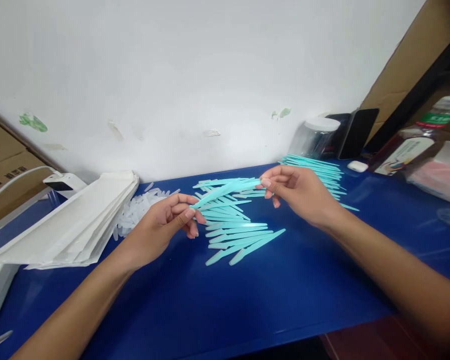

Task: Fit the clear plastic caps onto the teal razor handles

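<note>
My left hand [176,215] pinches the near end of a turquoise eyebrow razor [225,190], while my right hand [290,190] grips its far end. The razor slants between both hands, slightly blurred, and I cannot tell whether a second one lies along it. Below it, several loose turquoise razors [243,236] lie on the blue table, roughly side by side. Just beyond my right hand is another heap of razors [322,174], partly hidden by that hand. Beside my left hand sits a pile of small translucent pieces that look like blade caps [135,212].
A stack of white paper sleeves [82,220] lies left on the blue table [217,305]. Behind it is a white device with a cable [65,185]. At the back right stand a clear jar [317,137], a dark phone [358,132] and a bottle [412,142]. A white wall closes the back.
</note>
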### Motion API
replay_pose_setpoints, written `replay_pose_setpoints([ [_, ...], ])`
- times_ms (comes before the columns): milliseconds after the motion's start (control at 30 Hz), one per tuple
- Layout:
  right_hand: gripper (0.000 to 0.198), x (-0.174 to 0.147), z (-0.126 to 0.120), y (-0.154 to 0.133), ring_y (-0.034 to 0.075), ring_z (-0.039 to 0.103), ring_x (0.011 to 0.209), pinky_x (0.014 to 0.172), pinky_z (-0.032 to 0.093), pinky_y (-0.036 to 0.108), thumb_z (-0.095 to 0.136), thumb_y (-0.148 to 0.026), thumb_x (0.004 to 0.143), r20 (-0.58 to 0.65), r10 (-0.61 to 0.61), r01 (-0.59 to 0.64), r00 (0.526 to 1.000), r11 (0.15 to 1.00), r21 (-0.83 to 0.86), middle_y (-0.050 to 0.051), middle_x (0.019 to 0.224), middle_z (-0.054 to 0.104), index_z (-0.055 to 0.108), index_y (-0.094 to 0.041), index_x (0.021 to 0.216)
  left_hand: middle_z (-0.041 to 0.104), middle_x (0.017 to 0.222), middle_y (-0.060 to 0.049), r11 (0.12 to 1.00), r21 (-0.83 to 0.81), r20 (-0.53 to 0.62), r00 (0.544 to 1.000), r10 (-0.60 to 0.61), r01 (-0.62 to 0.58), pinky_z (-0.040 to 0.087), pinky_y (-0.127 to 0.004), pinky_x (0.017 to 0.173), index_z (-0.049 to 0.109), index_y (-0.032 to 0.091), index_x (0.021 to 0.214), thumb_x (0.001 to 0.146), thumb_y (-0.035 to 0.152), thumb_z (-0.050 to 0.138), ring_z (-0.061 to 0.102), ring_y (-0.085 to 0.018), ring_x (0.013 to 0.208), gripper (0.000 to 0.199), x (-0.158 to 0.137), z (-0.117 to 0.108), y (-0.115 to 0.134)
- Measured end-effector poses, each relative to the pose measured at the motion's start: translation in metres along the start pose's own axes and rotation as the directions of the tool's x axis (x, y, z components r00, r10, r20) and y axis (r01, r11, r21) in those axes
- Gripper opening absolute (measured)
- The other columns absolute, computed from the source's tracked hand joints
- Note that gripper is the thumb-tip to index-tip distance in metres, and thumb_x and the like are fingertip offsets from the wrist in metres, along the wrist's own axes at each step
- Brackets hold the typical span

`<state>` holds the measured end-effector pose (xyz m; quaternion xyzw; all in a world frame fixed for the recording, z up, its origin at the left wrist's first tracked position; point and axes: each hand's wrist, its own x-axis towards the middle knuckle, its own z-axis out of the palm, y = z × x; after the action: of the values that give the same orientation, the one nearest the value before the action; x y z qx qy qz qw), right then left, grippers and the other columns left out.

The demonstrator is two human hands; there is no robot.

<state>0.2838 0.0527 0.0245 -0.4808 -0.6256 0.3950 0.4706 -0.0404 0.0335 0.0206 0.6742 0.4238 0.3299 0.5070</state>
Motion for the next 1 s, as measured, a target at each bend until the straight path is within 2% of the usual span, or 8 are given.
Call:
replay_pose_setpoints([
  [167, 0.047, 0.0, -0.001, -0.002, 0.014, 0.061, 0.056, 0.051, 0.053, 0.03, 0.085, -0.059, 0.083, -0.025, -0.005, 0.005, 1.0, 1.0, -0.014, 0.006, 0.077, 0.075, 0.081, -0.017, 0.104, 0.081, 0.089, -0.007, 0.979, 0.2, -0.102, 0.993, 0.054, -0.032, 0.059, -0.031, 0.071, 0.075, 0.018, 0.094, 0.098, 0.053, 0.071, 0.074, -0.02, 0.078, 0.035, -0.003, 0.005, -0.002],
  [300, 0.041, -0.002, -0.001, -0.005, 0.013, 0.059, 0.053, 0.047, 0.051, 0.028, 0.082, -0.057, 0.087, 0.0, -0.024, 0.024, 1.0, 0.997, -0.073, 0.004, 0.07, 0.073, 0.083, -0.019, 0.103, 0.081, 0.103, -0.006, 0.862, 0.481, -0.198, 0.937, 0.286, -0.161, 0.058, -0.035, 0.086, 0.083, 0.025, 0.092, 0.096, 0.049, 0.076, 0.073, -0.023, 0.098, 0.025, -0.004, 0.008, -0.004],
  [400, 0.036, -0.005, 0.001, -0.004, 0.014, 0.06, 0.053, 0.046, 0.05, 0.027, 0.083, -0.054, 0.087, 0.029, -0.053, 0.055, 0.998, 0.995, -0.087, 0.003, 0.069, 0.072, 0.084, -0.02, 0.1, 0.079, 0.12, -0.006, 0.806, 0.531, -0.164, 0.902, 0.4, -0.261, 0.056, -0.039, 0.099, 0.084, 0.027, 0.094, 0.096, 0.042, 0.077, 0.071, -0.025, 0.111, 0.017, -0.004, 0.013, -0.005],
  [633, 0.033, -0.011, 0.009, -0.003, 0.016, 0.065, 0.06, 0.048, 0.05, 0.028, 0.08, -0.053, 0.09, 0.115, -0.056, 0.062, 0.992, 0.997, -0.049, 0.005, 0.076, 0.076, 0.085, -0.022, 0.101, 0.084, 0.101, -0.003, 0.808, 0.504, -0.094, 0.911, 0.402, -0.305, 0.057, -0.04, 0.097, 0.085, 0.029, 0.099, 0.097, 0.039, 0.078, 0.072, -0.024, 0.105, 0.012, -0.005, 0.017, -0.012],
  [767, 0.041, -0.007, 0.008, 0.003, 0.021, 0.073, 0.083, 0.071, 0.06, 0.034, 0.068, -0.057, 0.099, 0.225, -0.049, 0.064, 0.973, 0.996, -0.059, 0.009, 0.101, 0.082, 0.079, -0.02, 0.114, 0.085, 0.107, 0.001, 0.659, 0.637, -0.034, 0.84, 0.542, -0.4, 0.052, -0.043, 0.106, 0.084, 0.031, 0.104, 0.098, 0.032, 0.077, 0.074, -0.024, 0.11, 0.009, -0.004, 0.013, -0.011],
  [833, 0.048, -0.005, 0.007, 0.008, 0.022, 0.073, 0.091, 0.08, 0.059, 0.036, 0.051, -0.058, 0.108, 0.254, -0.064, 0.097, 0.965, 0.988, -0.117, 0.011, 0.11, 0.08, 0.075, -0.019, 0.12, 0.085, 0.107, 0.001, 0.553, 0.714, 0.003, 0.792, 0.611, -0.429, 0.048, -0.047, 0.11, 0.084, 0.031, 0.105, 0.099, 0.03, 0.076, 0.075, -0.025, 0.111, 0.01, -0.003, 0.011, -0.01],
  [900, 0.051, -0.004, 0.007, 0.013, 0.023, 0.071, 0.092, 0.082, 0.055, 0.036, 0.043, -0.057, 0.111, 0.28, -0.107, 0.183, 0.954, 0.947, -0.263, 0.011, 0.106, 0.079, 0.076, -0.018, 0.112, 0.085, 0.107, 0.001, 0.498, 0.752, 0.012, 0.764, 0.645, -0.432, 0.047, -0.049, 0.111, 0.083, 0.031, 0.105, 0.099, 0.029, 0.076, 0.076, -0.025, 0.111, 0.01, -0.003, 0.01, -0.01],
  [1000, 0.041, -0.006, 0.008, 0.018, 0.025, 0.067, 0.094, 0.081, 0.048, 0.036, 0.058, -0.056, 0.105, 0.431, -0.146, 0.348, 0.89, 0.828, -0.439, 0.01, 0.1, 0.076, 0.077, -0.02, 0.099, 0.085, 0.109, 0.001, 0.48, 0.762, 0.018, 0.755, 0.655, -0.435, 0.046, -0.05, 0.113, 0.083, 0.032, 0.107, 0.099, 0.03, 0.076, 0.077, -0.025, 0.111, 0.01, -0.003, 0.011, -0.012],
])
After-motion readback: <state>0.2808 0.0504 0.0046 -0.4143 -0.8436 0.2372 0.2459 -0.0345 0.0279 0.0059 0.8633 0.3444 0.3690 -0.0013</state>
